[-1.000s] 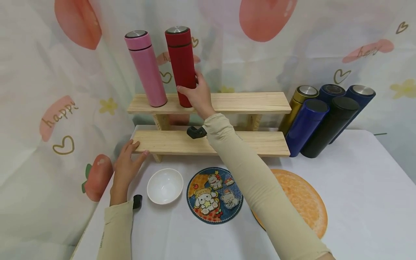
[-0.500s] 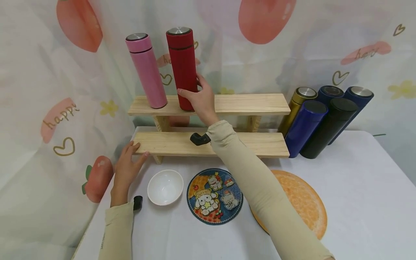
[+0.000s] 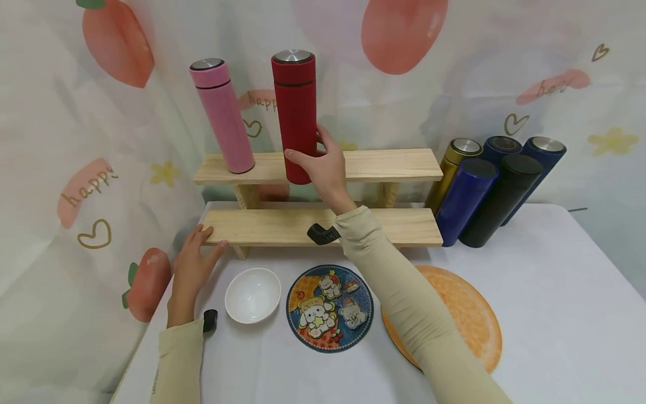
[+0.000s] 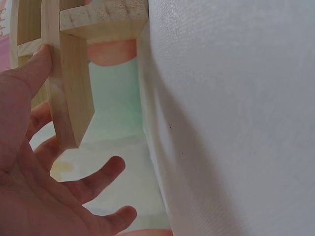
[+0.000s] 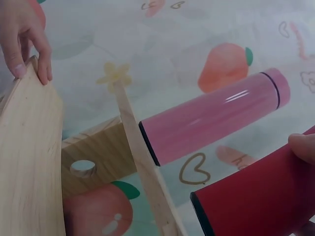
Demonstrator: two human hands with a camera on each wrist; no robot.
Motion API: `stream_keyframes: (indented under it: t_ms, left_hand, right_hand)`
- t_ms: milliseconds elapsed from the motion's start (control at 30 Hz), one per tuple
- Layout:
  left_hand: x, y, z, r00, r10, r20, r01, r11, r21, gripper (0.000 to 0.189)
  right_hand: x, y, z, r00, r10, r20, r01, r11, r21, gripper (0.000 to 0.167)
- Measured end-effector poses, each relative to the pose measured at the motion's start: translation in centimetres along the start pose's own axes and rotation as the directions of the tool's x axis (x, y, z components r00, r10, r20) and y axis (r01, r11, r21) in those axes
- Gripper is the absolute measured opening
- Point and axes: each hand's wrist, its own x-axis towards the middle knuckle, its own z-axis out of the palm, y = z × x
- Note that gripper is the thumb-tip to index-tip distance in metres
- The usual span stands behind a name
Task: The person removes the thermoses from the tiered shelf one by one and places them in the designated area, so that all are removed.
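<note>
My right hand [image 3: 325, 171] grips a red thermos [image 3: 296, 106] low on its body, thumb across the front. The red thermos is upright in the head view, and its base overlaps the front edge of the upper board. In the right wrist view its dark base is apart from that board. Beside it, a pink thermos [image 3: 222, 118] stands on the left part of the upper board. My left hand [image 3: 193, 269] holds the left end of the wooden two-tier shelf's lower board [image 3: 272, 227]. In the left wrist view, the thumb [image 4: 39, 66] presses one side and some fingers reach round behind.
Right of the shelf stand several thermoses, among them a gold one [image 3: 449, 171], a bright blue one [image 3: 466, 196] and a black one [image 3: 499, 202]. In front lie a white bowl [image 3: 253, 295], a cartoon mat [image 3: 328, 331] and an orange round mat [image 3: 469, 320]. A patterned cloth hangs behind.
The red thermos has moved right and forward with my right hand, away from the pink one. My left hand stays on the lower board; the head view has shifted slightly.
</note>
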Motion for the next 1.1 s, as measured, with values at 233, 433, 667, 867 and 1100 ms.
stream_keyframes:
  t_ms: [233,433,667,867,1100]
  left_hand:
    - [0.1,0.0,-0.1,1.0,-0.004,0.007,0.004,1.0,0.005,0.073]
    - [0.1,-0.1,-0.1,1.0,0.005,-0.002,-0.005,1.0,0.01,0.073]
    - [0.1,0.1,-0.1,1.0,-0.009,0.014,0.009,1.0,0.004,0.074]
    - [0.0,0.3,-0.1,1.0,-0.021,0.015,0.021,1.0,-0.002,0.074]
    - [0.0,0.3,-0.2,1.0,-0.016,0.018,0.016,1.0,0.004,0.074]
  right_hand:
    - [-1.1,0.2,-1.6,1.0,-0.01,-0.002,0.01,1.0,-0.024,0.072]
    - [-2.0,0.0,-2.7,0.999,-0.033,-0.002,0.033,0.999,0.0,0.07]
    - [-2.8,-0.1,-4.0,0.999,-0.044,0.006,0.044,0.999,0.018,0.071]
    - [-3.5,0.2,-5.3,0.998,-0.058,0.004,0.058,0.998,0.001,0.07]
    - [-4.5,0.5,-6.7,0.998,-0.056,0.017,0.056,0.998,0.002,0.07]
